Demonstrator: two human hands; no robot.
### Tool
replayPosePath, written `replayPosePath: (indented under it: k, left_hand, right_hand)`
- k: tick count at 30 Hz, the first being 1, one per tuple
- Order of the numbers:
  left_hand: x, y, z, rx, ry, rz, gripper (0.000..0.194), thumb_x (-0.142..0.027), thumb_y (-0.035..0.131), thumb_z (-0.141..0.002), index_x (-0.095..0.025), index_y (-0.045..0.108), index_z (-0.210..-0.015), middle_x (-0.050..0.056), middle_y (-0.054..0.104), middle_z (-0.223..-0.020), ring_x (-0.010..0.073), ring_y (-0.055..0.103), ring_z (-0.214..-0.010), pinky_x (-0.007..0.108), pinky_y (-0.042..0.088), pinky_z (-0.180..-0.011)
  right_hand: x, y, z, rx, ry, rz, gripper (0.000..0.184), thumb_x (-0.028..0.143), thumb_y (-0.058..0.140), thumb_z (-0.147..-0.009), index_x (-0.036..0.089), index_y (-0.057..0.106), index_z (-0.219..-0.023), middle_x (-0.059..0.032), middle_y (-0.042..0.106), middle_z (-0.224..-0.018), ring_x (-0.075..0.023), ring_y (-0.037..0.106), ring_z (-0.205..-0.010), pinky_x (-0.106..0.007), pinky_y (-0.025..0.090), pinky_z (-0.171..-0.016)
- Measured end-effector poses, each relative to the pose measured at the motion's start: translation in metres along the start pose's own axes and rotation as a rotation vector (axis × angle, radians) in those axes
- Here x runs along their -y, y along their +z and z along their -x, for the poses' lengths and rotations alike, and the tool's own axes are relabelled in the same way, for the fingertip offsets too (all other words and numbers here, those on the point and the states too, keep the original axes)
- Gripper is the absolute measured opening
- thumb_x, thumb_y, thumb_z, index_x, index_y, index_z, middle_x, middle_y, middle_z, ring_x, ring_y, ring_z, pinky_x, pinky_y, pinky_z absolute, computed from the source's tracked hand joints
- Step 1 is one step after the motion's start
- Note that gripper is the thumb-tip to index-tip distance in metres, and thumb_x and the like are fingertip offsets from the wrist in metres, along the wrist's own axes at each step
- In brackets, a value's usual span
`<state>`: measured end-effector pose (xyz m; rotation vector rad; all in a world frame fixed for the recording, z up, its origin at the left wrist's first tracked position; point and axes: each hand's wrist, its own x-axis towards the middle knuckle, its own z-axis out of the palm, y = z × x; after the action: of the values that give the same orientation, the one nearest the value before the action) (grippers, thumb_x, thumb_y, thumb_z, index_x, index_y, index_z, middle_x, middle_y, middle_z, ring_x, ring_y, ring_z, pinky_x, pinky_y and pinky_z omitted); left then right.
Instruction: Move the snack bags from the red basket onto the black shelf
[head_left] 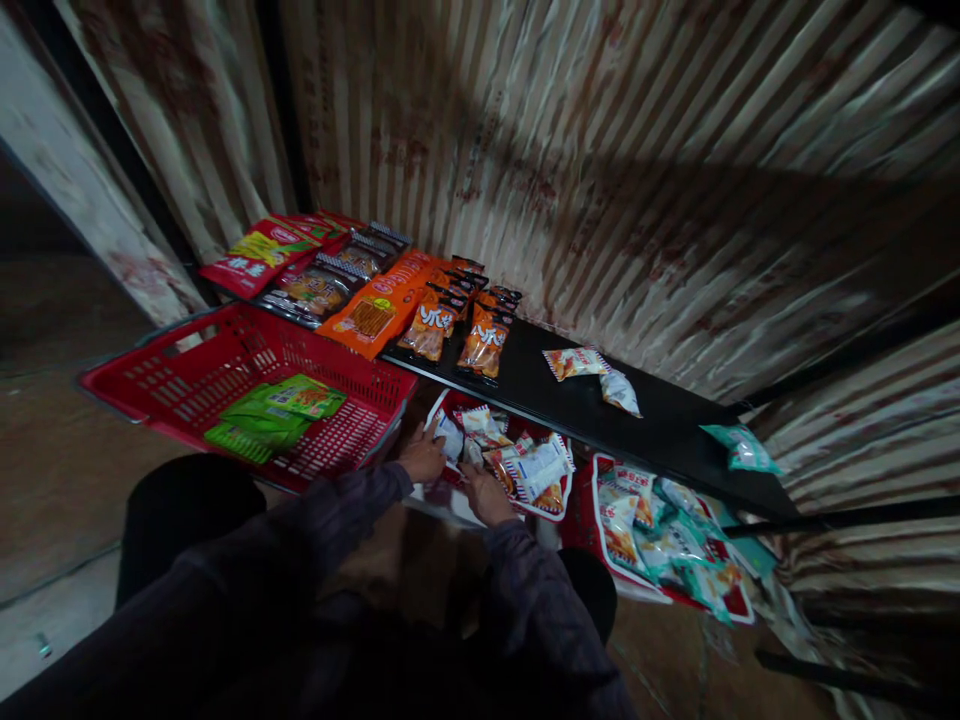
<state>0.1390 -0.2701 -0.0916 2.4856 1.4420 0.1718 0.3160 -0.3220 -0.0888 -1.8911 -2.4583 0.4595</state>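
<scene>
Both hands are at a small white-rimmed red basket [568, 490] holding several small snack packets with striped ends. My left hand [422, 456] is at its left rim, fingers stretched out against a whitish packet [450, 437]. Just to the right, my right hand [486, 494] reaches over the near rim, with extended fingers among the packets; the fingertips are partly hidden. A packet with a white-and-blue back [541, 468] lies on top of the pile. Neither hand shows a firm grip on a packet.
Behind the basket runs a black shelf [525, 365] with red, brown and orange snack bags [379, 310], two small white packets [576, 362] and a teal packet [741, 448]. A large red basket [172, 370] holds green bags; another basket [600, 515] holds teal and white packets.
</scene>
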Motion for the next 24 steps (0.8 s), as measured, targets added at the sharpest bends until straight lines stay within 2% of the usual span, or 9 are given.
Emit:
replayPosePath:
  k: [4, 7, 9, 12, 16, 24]
  left_hand:
    - [-0.005, 0.004, 0.012, -0.090, -0.057, -0.015, 0.038, -0.024, 0.049, -0.090, -0.010, 0.063, -0.122, 0.022, 0.052, -0.140, 0.0357, 0.036, -0.139, 0.055, 0.028, -0.113]
    - [-0.012, 0.012, 0.017, -0.006, -0.009, -0.034, 0.036, -0.027, 0.049, -0.091, -0.011, 0.065, -0.119, 0.020, 0.057, -0.134, 0.0338, 0.040, -0.137, 0.054, 0.025, -0.115]
    - [-0.014, 0.017, 0.017, 0.022, -0.021, -0.037, 0.036, -0.028, 0.049, -0.091, -0.013, 0.066, -0.119, 0.019, 0.059, -0.132, 0.0347, 0.041, -0.136, 0.056, 0.024, -0.114]
    - [-0.011, 0.022, 0.014, 0.012, -0.034, -0.045, 0.033, -0.027, 0.049, -0.092, -0.015, 0.068, -0.117, 0.018, 0.058, -0.135, 0.0356, 0.040, -0.137, 0.058, 0.025, -0.114]
    - [-0.005, 0.024, 0.012, -0.012, -0.018, -0.079, 0.028, -0.027, 0.053, -0.092, -0.019, 0.071, -0.111, 0.014, 0.060, -0.134, 0.0331, 0.044, -0.136, 0.054, 0.027, -0.114]
    - [-0.004, 0.025, 0.013, -0.053, -0.037, -0.159, 0.029, -0.022, 0.057, -0.090, -0.015, 0.068, -0.115, 0.014, 0.060, -0.134, 0.0330, 0.044, -0.134, 0.051, 0.030, -0.113]
  right_hand:
    - [-0.011, 0.015, 0.008, -0.188, 0.073, 0.020, 0.046, 0.015, 0.050, -0.089, 0.017, 0.055, -0.135, -0.0150, 0.053, -0.142, -0.0269, 0.047, -0.129, -0.039, 0.037, -0.108]
    - [-0.019, 0.022, 0.014, -0.198, 0.078, 0.007, 0.045, 0.014, 0.054, -0.085, 0.015, 0.060, -0.130, -0.0147, 0.046, -0.148, -0.0279, 0.044, -0.132, -0.039, 0.035, -0.110]
    - [-0.023, 0.024, 0.018, -0.191, 0.059, -0.006, 0.043, 0.009, 0.049, -0.086, 0.016, 0.064, -0.126, -0.0127, 0.044, -0.150, -0.0256, 0.044, -0.132, -0.037, 0.035, -0.110]
    - [-0.026, 0.025, 0.021, -0.210, 0.062, -0.028, 0.045, 0.005, 0.042, -0.087, 0.017, 0.066, -0.124, -0.0111, 0.046, -0.149, -0.0229, 0.044, -0.134, -0.034, 0.036, -0.110]
    - [-0.025, 0.027, 0.018, -0.236, 0.075, -0.050, 0.041, 0.007, 0.044, -0.087, 0.015, 0.069, -0.118, -0.0137, 0.049, -0.146, -0.0244, 0.046, -0.134, -0.033, 0.036, -0.111]
    - [-0.025, 0.034, 0.012, -0.317, 0.047, -0.111, 0.041, 0.005, 0.046, -0.082, 0.019, 0.074, -0.109, -0.0122, 0.053, -0.142, -0.0236, 0.051, -0.129, -0.032, 0.037, -0.109]
